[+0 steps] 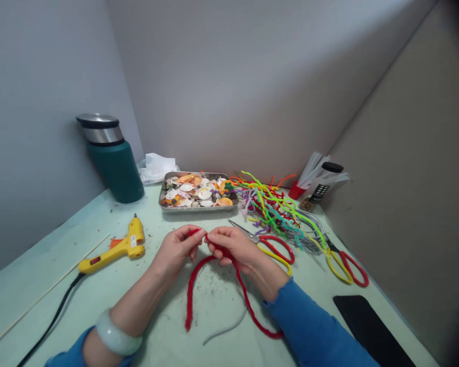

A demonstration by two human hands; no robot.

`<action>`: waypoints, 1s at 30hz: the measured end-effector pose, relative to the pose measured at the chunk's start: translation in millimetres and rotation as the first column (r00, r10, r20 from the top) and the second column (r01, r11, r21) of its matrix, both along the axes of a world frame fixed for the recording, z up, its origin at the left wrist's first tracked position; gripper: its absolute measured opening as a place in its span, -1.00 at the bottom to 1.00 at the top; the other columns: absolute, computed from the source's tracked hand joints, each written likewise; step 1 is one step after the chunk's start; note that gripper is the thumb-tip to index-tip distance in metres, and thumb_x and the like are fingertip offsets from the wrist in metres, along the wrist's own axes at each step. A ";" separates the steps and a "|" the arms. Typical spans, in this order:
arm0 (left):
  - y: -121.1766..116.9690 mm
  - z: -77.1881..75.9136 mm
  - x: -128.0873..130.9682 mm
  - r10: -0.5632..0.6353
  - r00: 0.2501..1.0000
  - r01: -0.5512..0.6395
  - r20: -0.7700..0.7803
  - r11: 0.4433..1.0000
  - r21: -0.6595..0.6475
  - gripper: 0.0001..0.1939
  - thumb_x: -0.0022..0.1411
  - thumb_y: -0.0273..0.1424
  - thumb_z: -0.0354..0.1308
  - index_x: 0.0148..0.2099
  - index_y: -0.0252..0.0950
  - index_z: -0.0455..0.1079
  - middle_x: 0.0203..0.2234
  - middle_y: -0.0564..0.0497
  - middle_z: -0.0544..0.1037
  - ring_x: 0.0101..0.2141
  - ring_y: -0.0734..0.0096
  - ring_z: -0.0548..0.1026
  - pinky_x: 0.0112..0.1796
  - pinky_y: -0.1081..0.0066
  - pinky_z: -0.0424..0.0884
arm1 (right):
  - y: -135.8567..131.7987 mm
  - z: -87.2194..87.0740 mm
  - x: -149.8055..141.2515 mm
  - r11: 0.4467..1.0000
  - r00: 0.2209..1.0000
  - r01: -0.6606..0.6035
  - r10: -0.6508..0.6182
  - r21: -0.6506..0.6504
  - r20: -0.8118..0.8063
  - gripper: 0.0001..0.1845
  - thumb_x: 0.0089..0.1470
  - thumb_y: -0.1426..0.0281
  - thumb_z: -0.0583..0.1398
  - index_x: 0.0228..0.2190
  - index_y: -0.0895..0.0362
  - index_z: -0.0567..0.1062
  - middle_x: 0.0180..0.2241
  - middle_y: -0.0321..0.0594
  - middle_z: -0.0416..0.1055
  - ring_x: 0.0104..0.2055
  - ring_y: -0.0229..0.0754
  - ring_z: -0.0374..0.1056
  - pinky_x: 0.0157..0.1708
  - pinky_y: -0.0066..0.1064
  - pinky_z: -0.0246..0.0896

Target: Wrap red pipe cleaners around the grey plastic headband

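Observation:
Both hands meet over the middle of the table, fingertips nearly touching. My left hand (181,247) pinches a red pipe cleaner (190,295) between thumb and fingers. My right hand (233,248) is closed on the same red fuzzy stem close by. One length curves down below the hands to the left; another runs down to the right and passes under my right forearm. On the tabletop beneath lies a thin grey pipe cleaner (225,330). Just beyond my right hand are scissors (277,250) with red and yellow handles, blades pointing away to the left.
A yellow glue gun (117,250) with a black cord and a thin wooden stick (49,290) lie left. Behind are a green bottle (115,168), a metal tray (199,209) of shells and tangled pipe cleaners (275,209). More scissors (346,265) and a black phone-like slab (367,326) lie right.

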State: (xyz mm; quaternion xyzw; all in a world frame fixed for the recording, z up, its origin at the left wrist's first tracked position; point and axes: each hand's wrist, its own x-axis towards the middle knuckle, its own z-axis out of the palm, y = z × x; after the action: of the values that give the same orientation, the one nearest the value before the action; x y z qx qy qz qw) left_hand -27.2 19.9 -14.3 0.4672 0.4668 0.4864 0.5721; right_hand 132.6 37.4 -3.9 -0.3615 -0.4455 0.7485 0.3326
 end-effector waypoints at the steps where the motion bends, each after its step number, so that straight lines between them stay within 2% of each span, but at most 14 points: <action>1: 0.2 0.1 0.1 0.009 1.000 -0.009 -0.020 1.000 0.011 -0.73 0.06 -0.22 0.24 -0.37 -0.35 0.38 -0.71 0.16 0.31 -0.66 0.61 0.18 -0.58 0.54 0.11 | 0.2 0.1 0.0 1.000 1.000 0.001 -0.001 0.000 0.006 -0.71 -0.15 0.25 0.33 -0.51 0.20 0.40 -0.59 -0.35 0.33 -0.68 -0.47 0.10 -0.79 -0.65 -0.17; 6: 0.2 0.4 0.2 0.039 0.991 -0.031 -0.131 0.998 0.060 -0.73 0.08 -0.21 0.21 -0.42 -0.34 0.35 -0.75 0.18 0.28 -0.67 0.60 0.18 -0.58 0.54 0.10 | -0.6 1.6 -2.0 0.998 0.995 0.024 -0.029 0.053 0.091 -0.75 -0.13 0.28 0.30 -0.53 0.19 0.39 -0.63 -0.37 0.30 -0.69 -0.49 0.01 -0.77 -0.64 -0.25; 11: -0.3 -0.8 0.8 0.056 0.979 -0.042 -0.194 0.997 0.072 -0.70 0.10 -0.17 0.18 -0.46 -0.31 0.32 -0.78 0.19 0.25 -0.67 0.57 0.18 -0.58 0.53 0.11 | -3.8 5.4 -5.7 0.984 0.975 0.021 -0.060 0.178 0.215 -0.85 -0.07 0.37 0.22 -0.55 0.16 0.35 -0.69 -0.42 0.25 -0.73 -0.45 0.00 -0.78 -0.60 -0.12; 13: -0.4 -0.8 0.6 0.098 0.965 -0.081 -0.243 0.993 0.081 -0.71 0.11 -0.17 0.16 -0.42 -0.31 0.34 -0.77 0.18 0.26 -0.68 0.55 0.19 -0.59 0.52 0.13 | -4.4 7.3 -5.9 0.985 0.974 0.029 -0.066 0.169 0.217 -0.86 -0.06 0.37 0.21 -0.53 0.16 0.35 -0.69 -0.43 0.24 -0.73 -0.45 0.01 -0.79 -0.59 -0.12; 15: -0.4 -0.6 -0.4 0.190 0.930 -0.143 -0.315 0.976 0.167 -0.74 0.13 -0.19 0.14 -0.32 -0.30 0.38 -0.65 0.12 0.38 -0.64 0.52 0.26 -0.57 0.50 0.19 | -4.1 9.2 -4.8 0.993 0.980 0.045 -0.065 0.108 0.187 -0.86 -0.07 0.37 0.22 -0.52 0.16 0.35 -0.68 -0.42 0.24 -0.72 -0.45 0.02 -0.80 -0.61 -0.14; 17: -0.3 -0.5 -1.9 0.310 0.869 -0.169 -0.386 0.919 0.356 -0.78 0.16 -0.25 0.13 -0.22 -0.28 0.41 -0.40 0.00 0.50 -0.49 0.44 0.39 -0.48 0.45 0.30 | -2.8 10.6 -2.9 0.998 0.989 0.055 -0.059 0.030 0.135 -0.85 -0.09 0.38 0.24 -0.51 0.17 0.35 -0.64 -0.40 0.25 -0.70 -0.45 0.03 -0.80 -0.63 -0.18; 19: -0.4 -0.5 -3.2 0.406 0.799 -0.099 -0.444 0.817 0.569 -0.83 0.19 -0.34 0.11 -0.20 -0.27 0.45 -0.22 -0.06 0.50 -0.28 0.34 0.44 -0.29 0.37 0.36 | -0.8 10.9 -0.5 0.998 0.996 0.048 -0.046 -0.035 0.070 -0.83 -0.11 0.39 0.26 -0.51 0.17 0.34 -0.62 -0.39 0.25 -0.69 -0.47 0.03 -0.80 -0.64 -0.21; 21: -0.9 -0.4 -3.6 0.464 0.732 0.026 -0.499 0.713 0.701 -0.85 0.21 -0.43 0.08 -0.22 -0.26 0.47 -0.22 -0.07 0.51 -0.18 0.28 0.41 -0.16 0.29 0.34 | 1.4 9.9 1.9 0.996 1.000 0.023 -0.023 -0.086 0.003 -0.80 -0.12 0.39 0.28 -0.51 0.18 0.33 -0.61 -0.39 0.25 -0.70 -0.48 0.02 -0.80 -0.65 -0.23; 23: -1.8 -0.2 -3.2 0.505 0.677 0.115 -0.535 0.646 0.754 -0.86 0.21 -0.47 0.09 -0.24 -0.27 0.48 -0.27 -0.06 0.54 -0.18 0.27 0.39 -0.13 0.25 0.32 | 3.2 8.1 4.1 0.992 0.999 -0.023 0.017 -0.127 -0.051 -0.79 -0.12 0.39 0.29 -0.51 0.19 0.34 -0.60 -0.39 0.24 -0.70 -0.50 0.00 -0.79 -0.66 -0.26; 25: -2.6 -0.3 -2.7 0.534 0.642 0.151 -0.550 0.616 0.774 -0.88 0.21 -0.47 0.10 -0.26 -0.29 0.48 -0.31 -0.07 0.55 -0.22 0.27 0.39 -0.17 0.25 0.33 | 4.3 6.7 5.8 0.987 0.994 -0.075 0.063 -0.145 -0.090 -0.81 -0.11 0.40 0.28 -0.50 0.21 0.36 -0.57 -0.37 0.26 -0.69 -0.51 0.01 -0.79 -0.66 -0.27; 27: -2.9 -1.5 -2.6 0.546 0.619 0.171 -0.564 0.607 0.776 -0.88 0.21 -0.46 0.10 -0.30 -0.30 0.47 -0.36 -0.06 0.55 -0.26 0.27 0.40 -0.22 0.27 0.33 | 4.5 6.7 6.8 0.984 0.990 -0.109 0.094 -0.145 -0.104 -0.83 -0.10 0.40 0.28 -0.49 0.22 0.38 -0.55 -0.35 0.27 -0.68 -0.51 0.03 -0.79 -0.66 -0.26; 30: -3.2 -5.5 -3.1 0.535 0.595 0.190 -0.600 0.631 0.752 -0.86 0.23 -0.43 0.08 -0.31 -0.31 0.46 -0.42 -0.05 0.55 -0.33 0.30 0.43 -0.27 0.30 0.32 | 3.0 9.6 6.1 0.990 0.997 -0.072 0.070 -0.121 -0.026 -0.84 -0.11 0.41 0.26 -0.50 0.21 0.37 -0.57 -0.36 0.26 -0.69 -0.50 0.03 -0.80 -0.65 -0.26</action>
State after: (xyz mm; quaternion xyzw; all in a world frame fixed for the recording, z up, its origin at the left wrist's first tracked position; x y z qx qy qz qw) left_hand -30.3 16.7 -19.8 0.7684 0.4678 0.4367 0.0014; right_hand 138.6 40.4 5.6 -0.3569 -0.4077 0.7896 0.2879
